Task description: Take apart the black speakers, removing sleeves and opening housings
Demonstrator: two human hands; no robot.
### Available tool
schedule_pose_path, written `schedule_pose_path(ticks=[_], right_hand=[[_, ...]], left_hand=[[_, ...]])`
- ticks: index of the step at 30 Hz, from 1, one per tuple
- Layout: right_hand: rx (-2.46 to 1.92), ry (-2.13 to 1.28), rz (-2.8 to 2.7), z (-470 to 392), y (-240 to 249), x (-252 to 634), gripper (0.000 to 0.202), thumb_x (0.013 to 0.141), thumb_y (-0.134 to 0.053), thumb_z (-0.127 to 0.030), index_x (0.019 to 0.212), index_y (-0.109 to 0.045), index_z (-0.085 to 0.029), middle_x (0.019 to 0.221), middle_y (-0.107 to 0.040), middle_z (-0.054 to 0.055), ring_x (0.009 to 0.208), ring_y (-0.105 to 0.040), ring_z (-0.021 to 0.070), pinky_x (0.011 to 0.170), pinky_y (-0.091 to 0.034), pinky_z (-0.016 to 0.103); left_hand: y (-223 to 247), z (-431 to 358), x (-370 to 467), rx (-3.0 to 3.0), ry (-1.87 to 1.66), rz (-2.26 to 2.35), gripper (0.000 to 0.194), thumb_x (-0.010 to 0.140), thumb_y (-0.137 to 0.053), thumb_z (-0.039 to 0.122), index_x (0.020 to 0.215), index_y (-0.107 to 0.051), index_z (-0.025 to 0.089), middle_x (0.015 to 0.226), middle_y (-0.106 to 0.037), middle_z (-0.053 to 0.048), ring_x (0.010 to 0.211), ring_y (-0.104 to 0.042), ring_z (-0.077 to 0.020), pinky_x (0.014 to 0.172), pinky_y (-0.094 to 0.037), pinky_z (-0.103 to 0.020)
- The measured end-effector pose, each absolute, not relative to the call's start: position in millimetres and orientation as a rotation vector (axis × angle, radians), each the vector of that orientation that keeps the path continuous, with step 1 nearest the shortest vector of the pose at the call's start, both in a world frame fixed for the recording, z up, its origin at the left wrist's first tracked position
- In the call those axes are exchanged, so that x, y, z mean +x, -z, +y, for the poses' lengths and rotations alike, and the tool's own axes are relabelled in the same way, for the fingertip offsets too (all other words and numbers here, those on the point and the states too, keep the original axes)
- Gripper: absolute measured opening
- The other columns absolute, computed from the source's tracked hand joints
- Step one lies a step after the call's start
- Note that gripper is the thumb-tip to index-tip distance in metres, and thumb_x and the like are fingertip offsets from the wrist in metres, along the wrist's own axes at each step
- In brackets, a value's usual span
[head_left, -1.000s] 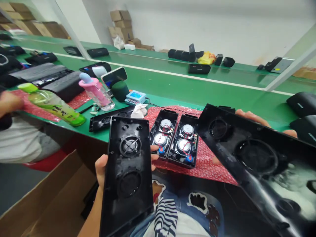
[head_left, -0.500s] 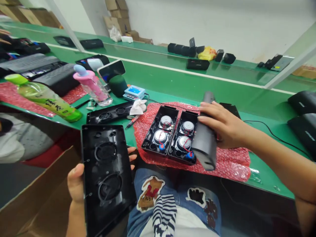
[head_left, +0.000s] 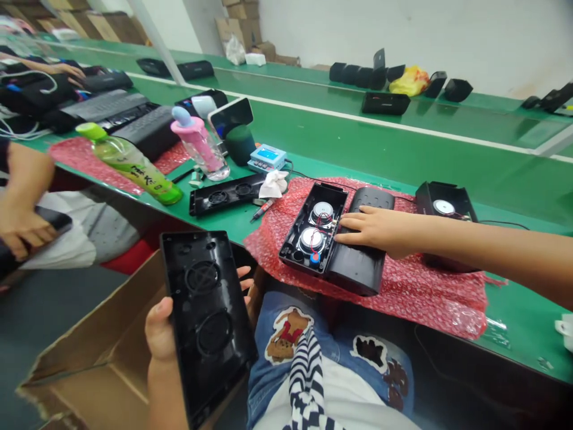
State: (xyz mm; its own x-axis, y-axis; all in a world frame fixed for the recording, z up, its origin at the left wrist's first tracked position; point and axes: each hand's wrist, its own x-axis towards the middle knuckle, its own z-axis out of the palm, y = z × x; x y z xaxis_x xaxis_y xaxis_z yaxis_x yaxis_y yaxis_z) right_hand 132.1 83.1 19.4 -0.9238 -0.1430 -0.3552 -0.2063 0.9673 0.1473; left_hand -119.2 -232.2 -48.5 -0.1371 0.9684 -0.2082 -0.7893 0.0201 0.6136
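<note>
My left hand [head_left: 162, 331] grips a black plastic speaker cover [head_left: 208, 322], inner side toward me, with two round grilles showing. Over the bench my right hand [head_left: 369, 230] lies with stretched fingers on a second black speaker cover [head_left: 358, 266]; its thumb is hidden. That cover sits on the right-hand housing of a pair. Beside it, touching, the left-hand speaker housing [head_left: 292, 246] is uncovered, with two silver drivers, red wires and a blue part inside. Whether the cover is fully seated I cannot tell.
Red bubble wrap [head_left: 439, 304] lies under the housings. Further right stands another housing [head_left: 425, 194] with a driver. To the left are a loose cover [head_left: 228, 194], a blue-screened device [head_left: 267, 156], a drink bottle [head_left: 134, 170] and a cardboard box [head_left: 111, 358]. A co-worker's hand [head_left: 24, 230] shows at far left.
My right hand has lowered its cover onto the right-hand housing, hiding the drivers there. My left hand still holds its cover. The view has swung left, bringing a co-worker's arm into sight.
</note>
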Motion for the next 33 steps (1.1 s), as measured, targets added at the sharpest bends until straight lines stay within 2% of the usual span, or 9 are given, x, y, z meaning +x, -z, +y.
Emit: schedule_pose_path(ticks=[3, 7, 9, 13, 18, 24, 27, 33], right_hand=[[-0.242, -0.293, 2.762, 83, -18, 132, 0.087, 0.066, -0.073, -0.009, 0.146, -0.042, -0.018, 0.139, -0.05, 0.021, 0.124, -0.052, 0.0347, 0.094, -0.046, 0.049], [-0.227, -0.376, 2.776, 80, -17, 132, 0.088, 0.067, -0.074, -0.009, 0.147, -0.041, -0.02, 0.143, -0.045, 0.023, 0.125, -0.052, 0.0365, 0.092, -0.047, 0.048], [-0.228, -0.423, 2.795, 79, -16, 133, 0.081, 0.071, -0.072, -0.01, 0.146, -0.043, -0.021, 0.144, -0.046, 0.024, 0.124, -0.053, 0.0364, 0.089, -0.048, 0.047], [-0.251, -0.479, 2.855, 78, -11, 135, 0.065, 0.081, -0.063, -0.011, 0.143, -0.046, -0.021, 0.139, -0.053, 0.021, 0.123, -0.055, 0.0351, 0.088, -0.048, 0.046], [-0.228, -0.498, 2.908, 75, -1, 139, 0.062, 0.083, -0.064, -0.014, 0.142, -0.046, -0.02, 0.14, -0.053, 0.019, 0.127, -0.053, 0.0351, 0.09, -0.049, 0.046], [-0.079, -0.488, 2.947, 65, 6, 141, 0.055, 0.087, -0.057, -0.014, 0.142, -0.046, -0.016, 0.143, -0.05, 0.023, 0.131, -0.05, 0.0392, 0.091, -0.048, 0.052], [-0.032, -0.482, 2.976, 63, 7, 142, 0.05, 0.09, -0.054, -0.014, 0.14, -0.049, -0.02, 0.143, -0.051, 0.02, 0.131, -0.05, 0.0374, 0.093, -0.047, 0.054], [0.052, -0.55, 2.975, 54, 3, 138, 0.041, 0.094, -0.051, -0.016, 0.134, -0.053, -0.02, 0.137, -0.058, 0.014, 0.123, -0.056, 0.0306, 0.093, -0.048, 0.047]], left_hand=[[51, -235, -121, 0.314, -1.604, 0.749, 0.082, 0.077, -0.06, 0.063, 0.143, -0.05, 0.016, 0.144, -0.053, -0.017, 0.127, -0.057, -0.0362, 0.105, -0.049, -0.048], [57, -233, -120, 0.282, -1.605, 0.732, 0.083, 0.078, -0.057, 0.064, 0.145, -0.048, 0.014, 0.143, -0.053, -0.019, 0.122, -0.061, -0.0357, 0.103, -0.05, -0.048], [57, -229, -118, 0.3, -1.623, 0.694, 0.082, 0.08, -0.053, 0.064, 0.144, -0.049, 0.013, 0.142, -0.054, -0.02, 0.119, -0.063, -0.0349, 0.102, -0.051, -0.047], [49, -220, -115, 0.413, -1.568, 0.717, 0.08, 0.077, -0.06, 0.058, 0.141, -0.052, 0.011, 0.141, -0.056, -0.02, 0.122, -0.061, -0.0339, 0.103, -0.051, -0.045], [41, -216, -119, 0.476, -1.55, 0.792, 0.079, 0.078, -0.061, 0.057, 0.142, -0.05, 0.013, 0.14, -0.057, -0.019, 0.122, -0.061, -0.0331, 0.102, -0.052, -0.045], [38, -211, -120, 0.51, -1.568, 0.934, 0.084, 0.075, -0.063, 0.06, 0.141, -0.051, 0.01, 0.145, -0.051, -0.021, 0.126, -0.057, -0.0354, 0.102, -0.052, -0.045], [32, -204, -117, 0.548, -1.612, 1.002, 0.088, 0.072, -0.065, 0.062, 0.141, -0.05, 0.009, 0.144, -0.052, -0.022, 0.123, -0.059, -0.0367, 0.097, -0.056, -0.047], [18, -194, -109, 0.586, -1.649, 1.124, 0.104, 0.064, -0.07, 0.065, 0.146, -0.042, 0.008, 0.143, -0.052, -0.026, 0.121, -0.059, -0.0423, 0.093, -0.057, -0.051]])
